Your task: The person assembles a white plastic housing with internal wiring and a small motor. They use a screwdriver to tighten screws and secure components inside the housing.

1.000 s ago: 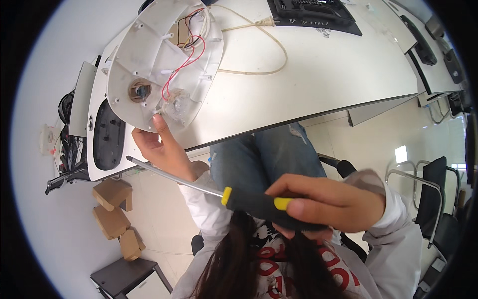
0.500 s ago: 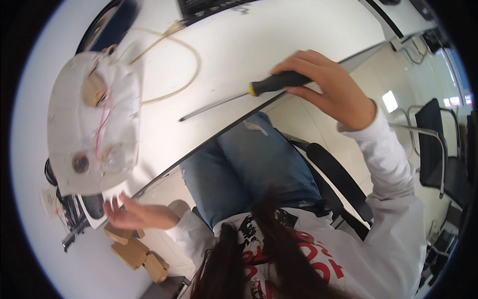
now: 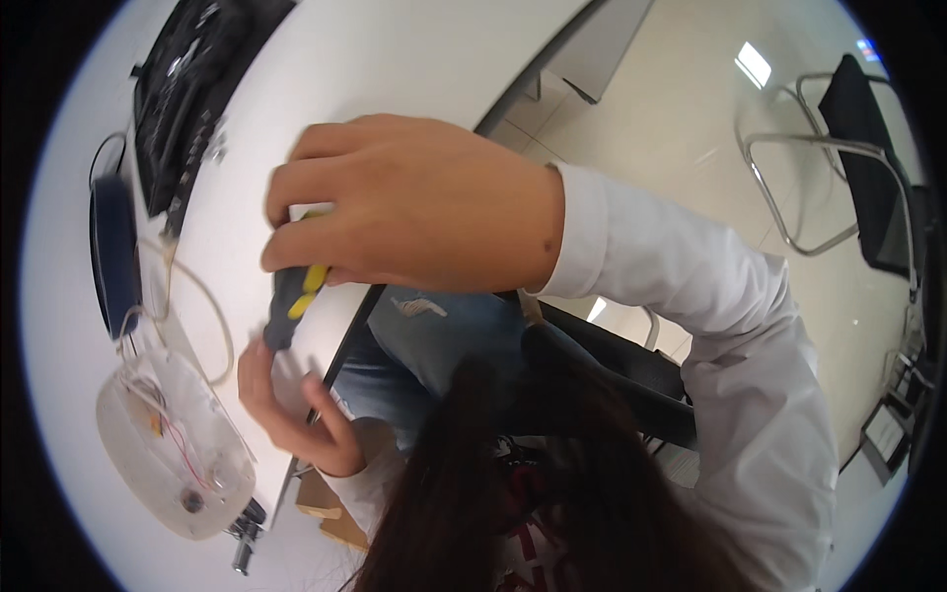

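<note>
My right hand (image 3: 404, 202) is closed around a screwdriver (image 3: 296, 296), gripping its dark grey and yellow handle above the white table. The handle points down toward my left hand (image 3: 296, 414), and its shaft is hidden. My left hand is held with thumb and fingers apart, its fingertips at the lower end of the handle; whether they touch it I cannot tell. Beside my left hand, at the far left, lies a white oval plastic shell (image 3: 128, 483), with red and pale wires and a small round dark part inside.
A pale cable (image 3: 212, 291) loops over the table (image 3: 395, 59) from the shell toward a black device (image 3: 182, 99) at the back left. A dark blue oval object (image 3: 115, 257) stands near it. Cardboard pieces (image 3: 330, 508) lie below the table edge; a black chair (image 3: 868, 168) is at right.
My right hand has swung left with the screwdriver and turned it, bringing the handle to my left hand. The view has shifted, so the shell now appears lower.
</note>
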